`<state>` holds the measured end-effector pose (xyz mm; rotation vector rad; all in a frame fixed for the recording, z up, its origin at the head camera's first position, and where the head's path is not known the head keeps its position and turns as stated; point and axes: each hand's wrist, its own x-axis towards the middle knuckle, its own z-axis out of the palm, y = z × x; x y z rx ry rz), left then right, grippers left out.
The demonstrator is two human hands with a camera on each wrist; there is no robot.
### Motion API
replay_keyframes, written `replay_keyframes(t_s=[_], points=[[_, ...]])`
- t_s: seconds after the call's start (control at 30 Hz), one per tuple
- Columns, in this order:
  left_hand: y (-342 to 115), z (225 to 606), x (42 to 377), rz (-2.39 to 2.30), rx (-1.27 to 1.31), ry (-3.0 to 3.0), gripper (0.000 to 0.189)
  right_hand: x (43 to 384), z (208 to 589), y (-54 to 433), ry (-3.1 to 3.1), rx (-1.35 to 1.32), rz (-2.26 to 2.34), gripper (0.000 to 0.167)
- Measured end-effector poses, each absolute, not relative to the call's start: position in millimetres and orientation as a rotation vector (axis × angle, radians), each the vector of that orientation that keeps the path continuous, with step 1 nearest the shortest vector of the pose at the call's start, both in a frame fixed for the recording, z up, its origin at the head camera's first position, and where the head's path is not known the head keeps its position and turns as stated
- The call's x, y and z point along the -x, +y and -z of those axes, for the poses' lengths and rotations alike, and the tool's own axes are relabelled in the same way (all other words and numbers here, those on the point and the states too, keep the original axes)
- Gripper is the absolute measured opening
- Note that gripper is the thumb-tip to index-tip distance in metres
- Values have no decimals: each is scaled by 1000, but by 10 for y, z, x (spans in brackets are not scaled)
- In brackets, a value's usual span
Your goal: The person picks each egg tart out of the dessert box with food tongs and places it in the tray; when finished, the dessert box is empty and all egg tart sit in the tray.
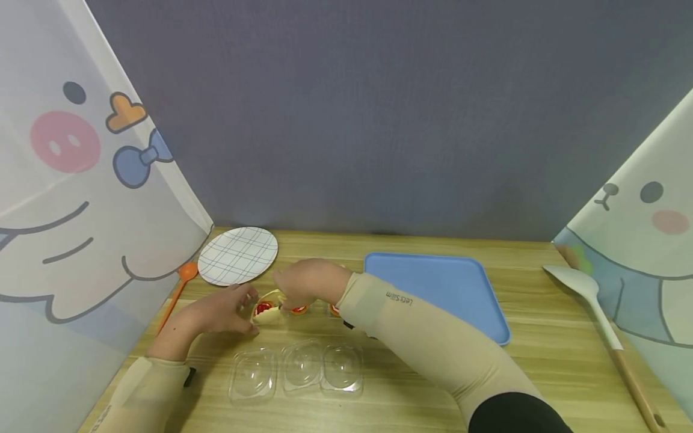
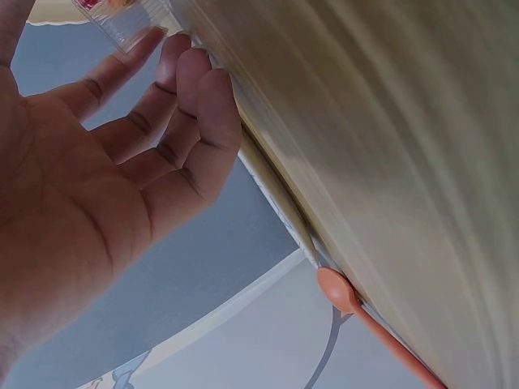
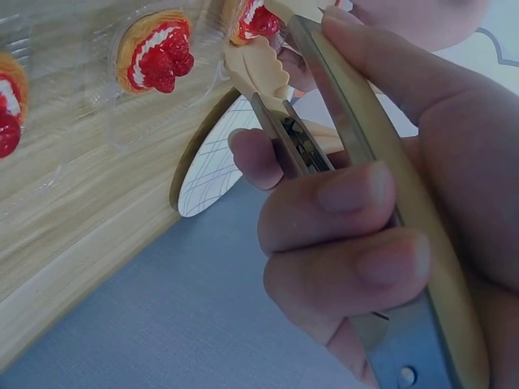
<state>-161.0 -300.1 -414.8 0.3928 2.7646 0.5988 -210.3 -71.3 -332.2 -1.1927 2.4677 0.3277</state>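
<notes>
In the right wrist view my right hand [image 3: 349,227] grips a pair of tongs [image 3: 357,121], metal with pale yellow handles and beige scalloped tips. The tips stand either side of a strawberry tart [image 1: 263,308] in a clear plastic container [image 2: 134,28]. Beside that container is my left hand [image 1: 224,310], thumb and fingers spread and gently bent. Its index fingertip is at the container's edge; whether it presses there I cannot tell. To the right sit a second tart [image 3: 158,61] and a third tart [image 3: 8,113], each in clear plastic.
Clear domed lids [image 1: 252,374] lie in a row in front. Behind is a checked white plate [image 1: 238,255], with an orange spoon [image 1: 187,272] left of it. A blue tray [image 1: 444,288] lies to the right, and a white wooden-handled spatula [image 1: 579,279] near the right wall.
</notes>
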Motion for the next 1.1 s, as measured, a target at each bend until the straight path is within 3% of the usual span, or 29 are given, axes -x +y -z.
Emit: replay_keyframes(t_s=[0.93,1.1], points=[[-2964,4100,1598,-572,-367,2771,72,2117,3300,-599,2491,1220,-195,39],[-2977,4111,1595,-573,-376,2774,73,2115,3281,-559,2508,1243,-179,44]])
